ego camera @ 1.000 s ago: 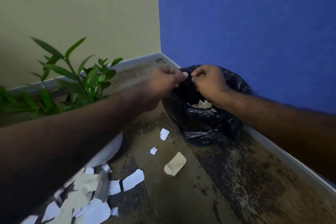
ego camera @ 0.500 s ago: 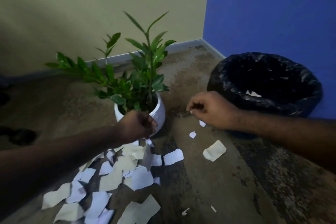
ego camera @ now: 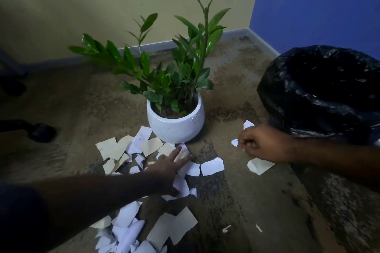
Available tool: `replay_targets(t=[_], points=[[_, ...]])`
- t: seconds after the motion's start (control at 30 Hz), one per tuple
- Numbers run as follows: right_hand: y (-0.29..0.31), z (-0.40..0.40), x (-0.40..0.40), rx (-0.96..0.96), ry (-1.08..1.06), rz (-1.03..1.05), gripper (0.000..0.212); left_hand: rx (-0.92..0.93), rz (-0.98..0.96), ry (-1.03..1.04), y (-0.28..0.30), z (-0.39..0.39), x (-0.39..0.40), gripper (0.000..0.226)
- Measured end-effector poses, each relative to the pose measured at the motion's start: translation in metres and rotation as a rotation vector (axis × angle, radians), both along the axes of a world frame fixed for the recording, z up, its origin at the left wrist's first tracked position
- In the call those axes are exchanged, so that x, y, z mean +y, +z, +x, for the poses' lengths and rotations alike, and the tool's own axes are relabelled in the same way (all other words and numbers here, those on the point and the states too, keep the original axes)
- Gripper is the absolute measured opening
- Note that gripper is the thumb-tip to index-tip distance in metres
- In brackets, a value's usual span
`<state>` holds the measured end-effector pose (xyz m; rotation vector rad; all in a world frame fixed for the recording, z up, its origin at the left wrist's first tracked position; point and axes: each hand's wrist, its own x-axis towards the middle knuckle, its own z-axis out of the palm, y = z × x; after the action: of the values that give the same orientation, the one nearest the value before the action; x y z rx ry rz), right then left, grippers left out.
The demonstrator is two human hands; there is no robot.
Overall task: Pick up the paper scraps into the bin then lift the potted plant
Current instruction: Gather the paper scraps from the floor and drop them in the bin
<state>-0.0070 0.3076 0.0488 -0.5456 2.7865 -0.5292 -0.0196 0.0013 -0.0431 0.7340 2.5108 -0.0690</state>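
Several white and cream paper scraps (ego camera: 115, 148) lie on the carpet in front of a leafy green potted plant (ego camera: 176, 125) in a round white pot. My left hand (ego camera: 166, 165) rests flat on the scraps just below the pot, fingers spread, holding nothing. My right hand (ego camera: 261, 144) is low over the floor by the bin, fingers pinched on a small white scrap (ego camera: 234, 142). A cream scrap (ego camera: 259, 166) lies partly under my right wrist. The bin (ego camera: 320, 96), lined with a black bag, stands at the right against the blue wall.
More scraps (ego camera: 174, 226) spread toward me at the bottom centre, with tiny bits (ego camera: 226, 228) to the right. A dark chair base with a caster (ego camera: 40, 131) sits at the left. Beige and blue walls meet in the corner behind the plant.
Both hands left the bin's mouth and dropped to the floor. My left hand opened onto the scraps below the pot; my right pinched a small scrap. The view swung left onto the plant.
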Motion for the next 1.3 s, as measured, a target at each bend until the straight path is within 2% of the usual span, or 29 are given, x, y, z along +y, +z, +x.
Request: replay_targets(t=[0.13, 0.23, 0.27, 0.33, 0.37, 0.47, 0.53, 0.67, 0.73, 0.77, 0.9, 1.03, 1.17, 1.23, 1.3], points=[[-0.018, -0.002, -0.001, -0.075, 0.015, 0.008, 0.025, 0.045, 0.049, 0.004, -0.008, -0.005, 0.007, 0.083], [-0.038, -0.005, 0.004, -0.12, 0.014, 0.045, 0.034, 0.046, 0.135, 0.051, -0.008, -0.014, 0.006, 0.075], [-0.045, -0.006, 0.007, -0.122, 0.009, 0.048, 0.032, 0.051, 0.17, 0.066, -0.008, -0.016, 0.005, 0.075], [-0.061, -0.009, 0.015, -0.114, -0.043, 0.034, 0.011, 0.075, 0.243, 0.093, -0.007, -0.021, 0.004, 0.074], [-0.068, -0.011, 0.019, -0.109, -0.094, 0.023, 0.013, 0.091, 0.279, 0.101, -0.006, -0.022, 0.005, 0.072], [-0.085, -0.025, 0.027, -0.1, -0.248, 0.053, 0.041, 0.111, 0.381, 0.12, -0.006, -0.024, 0.006, 0.062], [-0.094, -0.038, 0.028, -0.106, -0.325, 0.093, 0.052, 0.116, 0.417, 0.128, -0.006, -0.025, 0.007, 0.055], [-0.103, -0.066, 0.027, -0.192, -0.544, 0.044, 0.067, 0.132, 0.469, 0.132, -0.004, -0.026, 0.006, 0.045], [-0.112, -0.071, 0.025, -0.259, -0.47, 0.189, 0.088, 0.136, 0.491, 0.141, -0.003, -0.027, 0.006, 0.043], [-0.117, -0.069, 0.022, -0.239, -0.4, 0.26, 0.089, 0.137, 0.497, 0.148, -0.003, -0.027, 0.005, 0.043], [-0.128, -0.036, 0.01, -0.022, -0.071, 0.271, 0.075, 0.143, 0.506, 0.159, -0.005, -0.025, 0.002, 0.043], [-0.126, 0.002, 0.011, -0.023, 0.213, 0.331, 0.072, 0.143, 0.443, 0.142, -0.008, -0.024, 0.0, 0.05], [-0.111, 0.009, 0.033, -0.058, 0.268, 0.469, 0.081, 0.128, 0.178, 0.101, -0.008, -0.018, 0.004, 0.074], [-0.103, 0.01, 0.047, -0.102, 0.248, 0.508, 0.08, 0.104, 0.114, 0.122, -0.009, -0.011, 0.009, 0.069], [-0.099, 0.013, 0.055, -0.164, 0.217, 0.493, 0.073, 0.084, 0.15, 0.168, -0.007, -0.006, 0.015, 0.053]])
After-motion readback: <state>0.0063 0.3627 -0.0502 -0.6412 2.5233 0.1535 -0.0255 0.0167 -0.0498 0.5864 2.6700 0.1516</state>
